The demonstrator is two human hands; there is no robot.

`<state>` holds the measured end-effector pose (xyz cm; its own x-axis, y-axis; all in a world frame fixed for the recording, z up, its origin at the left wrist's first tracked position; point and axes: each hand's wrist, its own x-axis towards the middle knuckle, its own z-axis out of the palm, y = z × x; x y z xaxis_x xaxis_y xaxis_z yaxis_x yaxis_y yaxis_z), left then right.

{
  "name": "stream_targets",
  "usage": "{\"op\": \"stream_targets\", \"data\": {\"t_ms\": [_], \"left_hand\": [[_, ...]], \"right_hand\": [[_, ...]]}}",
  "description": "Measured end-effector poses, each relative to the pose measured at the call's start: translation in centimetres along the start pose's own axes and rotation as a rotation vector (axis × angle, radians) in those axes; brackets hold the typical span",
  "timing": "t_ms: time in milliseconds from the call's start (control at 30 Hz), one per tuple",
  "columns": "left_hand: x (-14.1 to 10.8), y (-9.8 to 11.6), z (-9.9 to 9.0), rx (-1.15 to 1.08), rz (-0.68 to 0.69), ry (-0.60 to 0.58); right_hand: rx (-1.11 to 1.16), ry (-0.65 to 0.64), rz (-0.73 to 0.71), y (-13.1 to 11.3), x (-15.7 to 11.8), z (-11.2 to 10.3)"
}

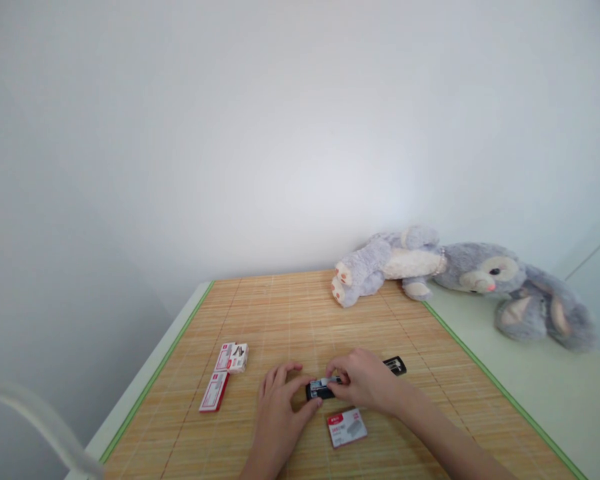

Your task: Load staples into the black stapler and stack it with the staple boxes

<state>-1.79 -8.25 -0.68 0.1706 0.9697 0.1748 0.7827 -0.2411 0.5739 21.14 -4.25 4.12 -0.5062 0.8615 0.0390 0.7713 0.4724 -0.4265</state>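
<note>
A black stapler [321, 389] lies opened out on the bamboo mat, its far end [396, 365] showing beyond my right hand. My left hand [280, 408] rests at the stapler's left end, thumb and fingers apart around that end and touching it. Over the middle of the stapler, my right hand [363, 379] pinches a small silvery piece that looks like a strip of staples [330, 381]. Just below my right hand sits a red and white staple box [347, 427], lying flat.
Several small red and white boxes [214, 391] lie on the left of the bamboo mat [260, 313]. A grey plush rabbit [415, 262] lies along the back right. A blurred white curved object [35, 417] crosses the lower left corner.
</note>
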Motion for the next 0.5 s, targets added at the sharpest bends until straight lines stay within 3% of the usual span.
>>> {"op": "stream_targets", "data": {"t_ms": [500], "left_hand": [[0.1,0.2,-0.2,-0.015,0.004,-0.001]], "right_hand": [[-0.066,-0.016,-0.032,-1.5,0.1,-0.3]]}}
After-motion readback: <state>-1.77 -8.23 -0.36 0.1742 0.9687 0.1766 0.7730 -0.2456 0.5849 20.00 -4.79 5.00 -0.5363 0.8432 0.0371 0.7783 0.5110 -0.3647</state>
